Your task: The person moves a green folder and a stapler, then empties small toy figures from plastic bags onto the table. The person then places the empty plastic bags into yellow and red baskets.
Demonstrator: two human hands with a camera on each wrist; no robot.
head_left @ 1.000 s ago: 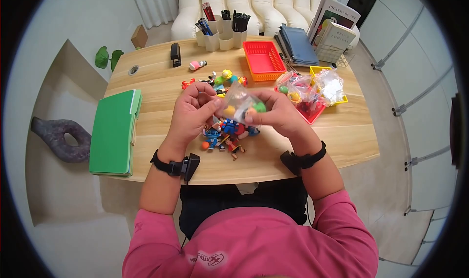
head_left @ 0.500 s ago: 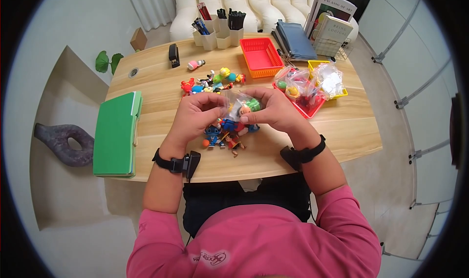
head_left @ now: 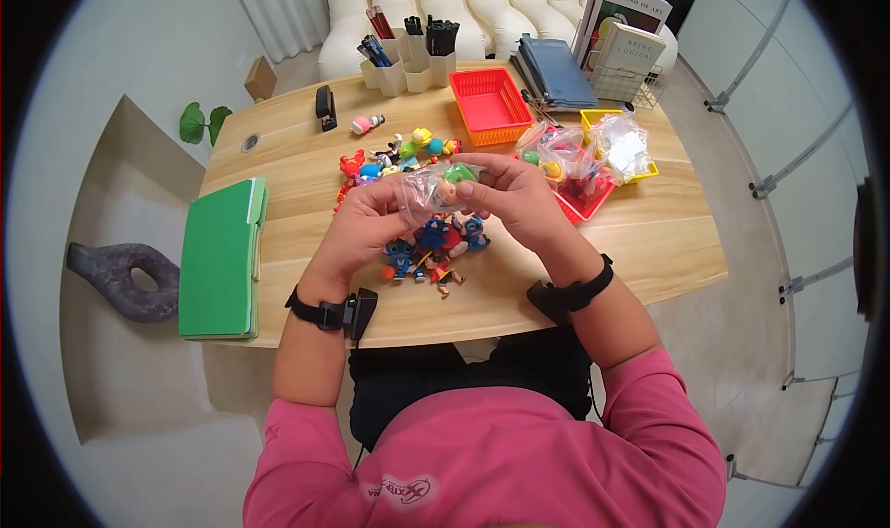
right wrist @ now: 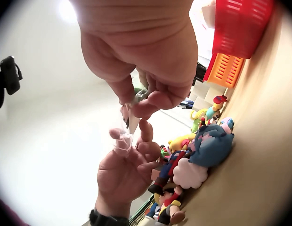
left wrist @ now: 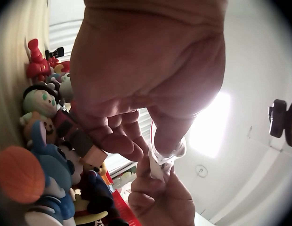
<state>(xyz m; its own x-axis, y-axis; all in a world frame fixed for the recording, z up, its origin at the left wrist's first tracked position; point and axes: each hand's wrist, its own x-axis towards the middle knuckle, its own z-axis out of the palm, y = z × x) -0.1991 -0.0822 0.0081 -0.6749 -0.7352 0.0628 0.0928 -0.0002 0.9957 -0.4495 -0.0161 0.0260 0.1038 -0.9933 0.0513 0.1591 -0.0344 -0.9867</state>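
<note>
Over the middle of the table, a clear plastic bag is stretched between both hands. Inside its right end is a small toy figure with a green top and a pale face. My left hand pinches the bag's left end between thumb and fingers. At the other end, my right hand grips the bag around the figure, thumb on the near side. Just below the hands lie several toy figures, among them a blue one with an orange ball and one in a red top.
More colourful figures lie beyond the hands, with a pink-and-white toy farther back. Bagged toys fill red and yellow baskets at right. A red-and-orange basket, pen holders, a stapler and green folders surround them.
The bag has turned and shifted slightly left and upward, and the figure's face shows more now. Both hands keep hold of it. The head view has shifted slightly.
</note>
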